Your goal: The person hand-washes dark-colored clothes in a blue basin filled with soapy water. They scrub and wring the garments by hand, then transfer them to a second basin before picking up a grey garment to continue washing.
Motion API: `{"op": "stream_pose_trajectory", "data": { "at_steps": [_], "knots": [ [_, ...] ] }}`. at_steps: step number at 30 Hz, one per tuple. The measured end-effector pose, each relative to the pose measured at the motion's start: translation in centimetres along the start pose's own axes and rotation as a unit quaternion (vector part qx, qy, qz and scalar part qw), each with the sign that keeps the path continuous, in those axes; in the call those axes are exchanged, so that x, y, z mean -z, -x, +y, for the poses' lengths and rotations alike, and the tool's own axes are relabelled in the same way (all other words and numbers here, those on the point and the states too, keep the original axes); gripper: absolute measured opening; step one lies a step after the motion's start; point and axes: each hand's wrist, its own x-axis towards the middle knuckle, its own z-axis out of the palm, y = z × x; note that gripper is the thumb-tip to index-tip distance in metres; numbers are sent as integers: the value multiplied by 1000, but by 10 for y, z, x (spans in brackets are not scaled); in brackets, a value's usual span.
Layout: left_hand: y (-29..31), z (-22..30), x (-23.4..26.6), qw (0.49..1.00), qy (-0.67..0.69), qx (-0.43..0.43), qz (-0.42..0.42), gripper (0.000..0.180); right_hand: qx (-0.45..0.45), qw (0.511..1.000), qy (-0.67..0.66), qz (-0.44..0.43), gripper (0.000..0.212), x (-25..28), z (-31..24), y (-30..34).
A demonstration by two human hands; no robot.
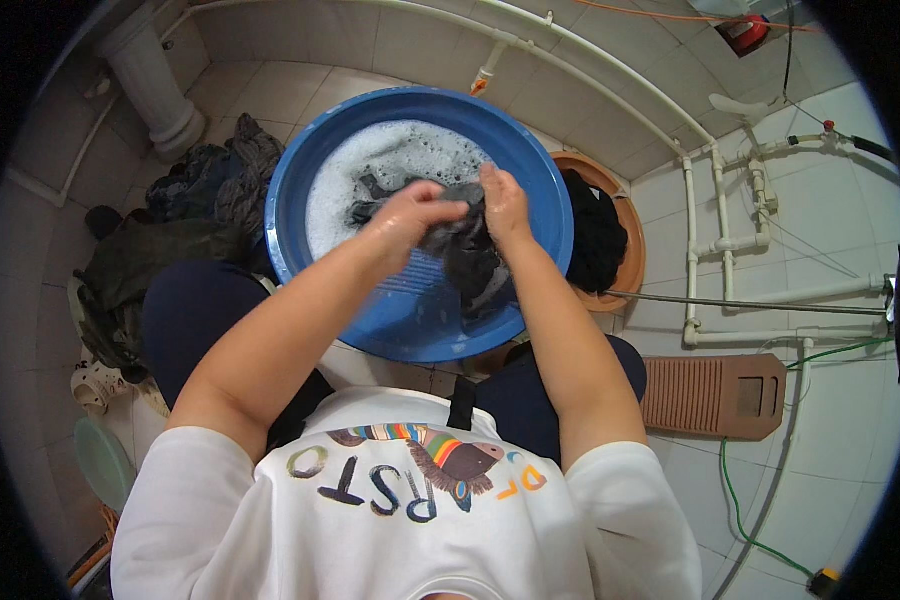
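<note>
Over the foamy blue tub (pixel 544 210), we see the left hand (pixel 407 222) curled narrow, thumb and fingers gripping a dark wet cloth (pixel 470 268), and the right hand (pixel 507 208) closed on its other side; the cloth hangs bunched inside the tub, its long axis running from the hands down toward the wearer. We find painted-style lettering beside a colourful animal on the white shirt (pixel 410 550).
</note>
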Motion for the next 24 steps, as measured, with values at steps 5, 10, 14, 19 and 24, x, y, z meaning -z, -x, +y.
{"op": "stream_pose_trajectory", "data": {
  "at_steps": [5,10,14,19,24],
  "knots": [
    [1,41,22,951,300,-69,-38,20,136,932,88,-324,37,-11,44,10],
    [-22,17,47,951,282,-41,118,31,-133,878,-449,-99,19,5,-33,12],
    [-27,-36,41,945,304,-26,114,37,72,927,-351,-112,19,-33,-79,46],
    [-43,-65,53,948,305,73,-44,35,387,921,37,18,17,-48,-74,66],
    [-9,-32,-12,949,287,77,109,18,62,994,19,89,28,-38,-30,41]
  ]
}}
